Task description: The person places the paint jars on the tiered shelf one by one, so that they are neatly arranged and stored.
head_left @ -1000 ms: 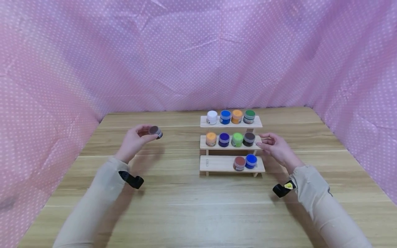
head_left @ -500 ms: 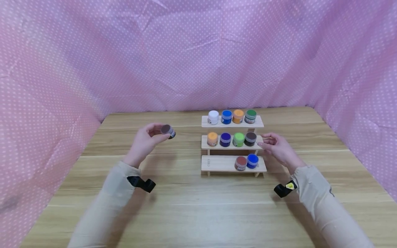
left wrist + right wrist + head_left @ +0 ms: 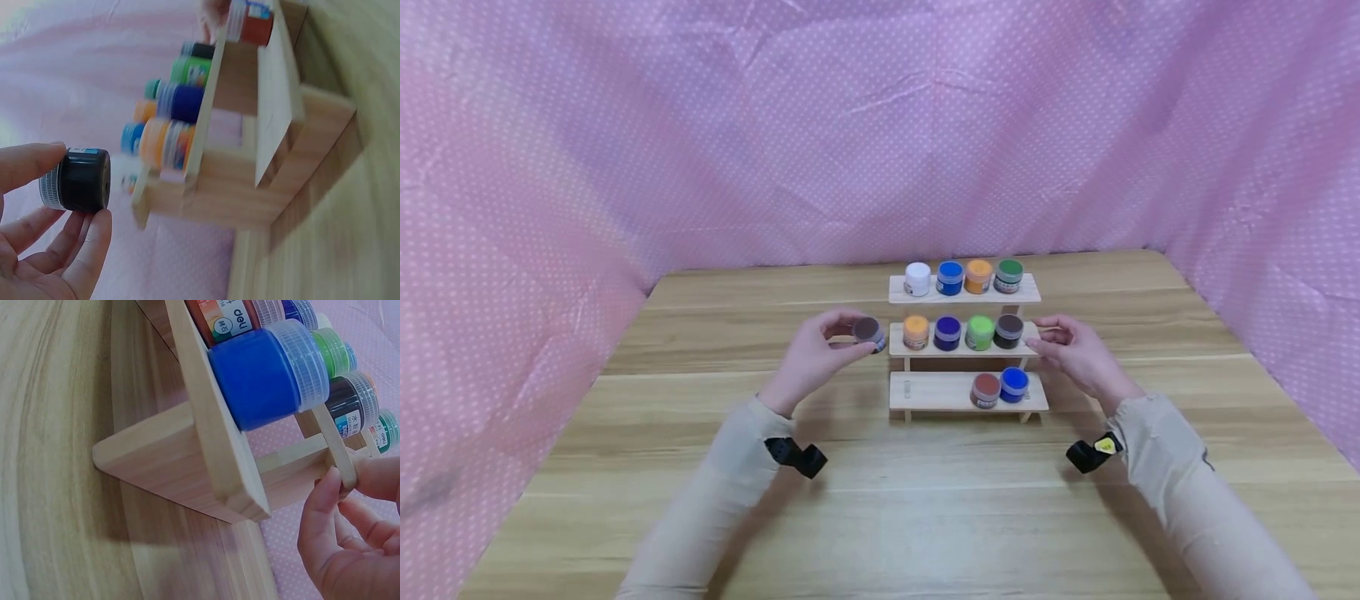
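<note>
A dark paint jar [image 3: 86, 180] with a ribbed clear lid is pinched between the thumb and fingers of my left hand [image 3: 820, 354], just left of the wooden tiered rack [image 3: 925, 393]. My right hand [image 3: 1078, 358] grips the right end of the rack's middle shelf [image 3: 337, 440] between thumb and fingers. On that shelf stand an orange, a purple, a light green and a dark brown jar [image 3: 1008, 331]. The bottom shelf bears a red-brown jar [image 3: 985, 390] and a blue jar [image 3: 256, 378] at its right; its left part is bare.
The top shelf carries a white jar [image 3: 917, 279], a blue, an orange and a dark green jar [image 3: 1008, 276]. A wooden table [image 3: 925, 517] lies under the rack. Pink dotted cloth [image 3: 880, 133] hangs behind and at both sides.
My left hand has moved right with the dark paint jar, from well left of the rack to close beside its left end. My right hand stays on the middle shelf's end.
</note>
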`<act>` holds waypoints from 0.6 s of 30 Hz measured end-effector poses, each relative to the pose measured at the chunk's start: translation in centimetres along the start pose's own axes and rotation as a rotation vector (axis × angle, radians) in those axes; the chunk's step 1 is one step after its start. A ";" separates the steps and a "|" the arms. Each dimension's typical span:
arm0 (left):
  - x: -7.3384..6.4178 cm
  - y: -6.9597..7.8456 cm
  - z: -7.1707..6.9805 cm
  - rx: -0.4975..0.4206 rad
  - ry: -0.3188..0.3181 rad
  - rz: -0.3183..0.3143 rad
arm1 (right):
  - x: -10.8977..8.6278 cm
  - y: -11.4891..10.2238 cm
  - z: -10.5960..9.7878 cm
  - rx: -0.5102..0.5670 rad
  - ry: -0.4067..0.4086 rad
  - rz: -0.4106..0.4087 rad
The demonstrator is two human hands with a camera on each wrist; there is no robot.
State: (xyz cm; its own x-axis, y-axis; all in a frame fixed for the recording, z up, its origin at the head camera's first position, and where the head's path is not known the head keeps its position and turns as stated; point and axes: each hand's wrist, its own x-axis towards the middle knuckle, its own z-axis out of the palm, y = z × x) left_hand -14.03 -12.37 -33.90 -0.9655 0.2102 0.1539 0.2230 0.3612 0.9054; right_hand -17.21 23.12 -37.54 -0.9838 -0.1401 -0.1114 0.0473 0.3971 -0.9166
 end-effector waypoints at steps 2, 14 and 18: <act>0.1 0.0 1.0 -0.010 -0.024 0.019 | 0.0 0.0 0.0 -0.014 0.000 0.007; 0.0 0.1 6.0 0.035 -0.162 0.035 | -0.1 0.0 0.0 -0.019 0.004 0.004; 0.0 0.0 7.3 0.068 -0.230 0.054 | -0.1 0.1 0.0 -0.025 0.003 0.002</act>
State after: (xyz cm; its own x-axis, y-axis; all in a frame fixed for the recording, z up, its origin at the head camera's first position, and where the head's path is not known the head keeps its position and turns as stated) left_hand -13.07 -5.75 -36.81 -0.8975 0.4294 0.1000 0.2895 0.4027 0.8684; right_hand -17.09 23.13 -37.59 -0.9842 -0.1367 -0.1122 0.0450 0.4198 -0.9065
